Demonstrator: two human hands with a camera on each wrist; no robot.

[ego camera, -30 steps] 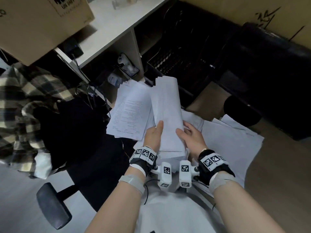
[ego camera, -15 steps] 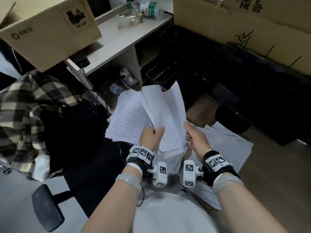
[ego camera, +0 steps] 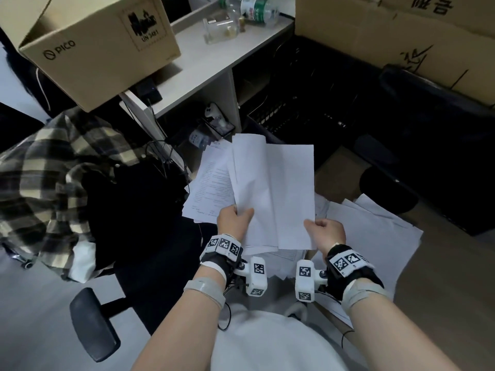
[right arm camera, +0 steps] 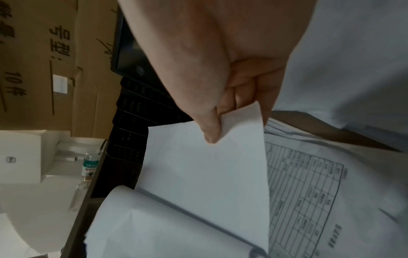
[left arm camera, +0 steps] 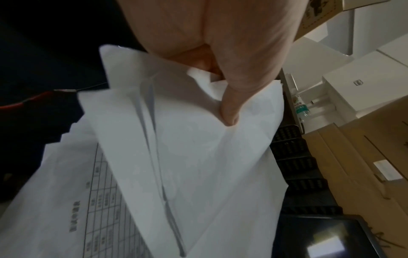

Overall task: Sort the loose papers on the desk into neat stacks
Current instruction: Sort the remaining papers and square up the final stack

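A bundle of white sheets (ego camera: pixel 270 194) is held upright in front of me, blank backs facing up. My left hand (ego camera: pixel 234 220) grips its lower left edge, thumb on top (left arm camera: pixel 229 111). My right hand (ego camera: pixel 325 232) pinches the lower right corner of the front sheet (right arm camera: pixel 203 167) between thumb and fingers. Printed forms (ego camera: pixel 211 180) lie fanned out behind the bundle on the left. More loose white papers (ego camera: pixel 375 236) lie spread to the right, with a printed table sheet (right arm camera: pixel 307 188) under my right hand.
A white desk (ego camera: pixel 214 54) at the top carries a cardboard box (ego camera: pixel 99 46), a plastic bottle (ego camera: pixel 254 9) and small jars. A plaid shirt (ego camera: pixel 48 178) hangs over a black chair at left. Black crates (ego camera: pixel 308 113) and large cartons (ego camera: pixel 396 30) stand behind.
The bundle has opened out: the right hand has moved from the sheets' middle to pinch the front sheet's lower right corner and drawn it rightward. The view has tilted up toward the desk.
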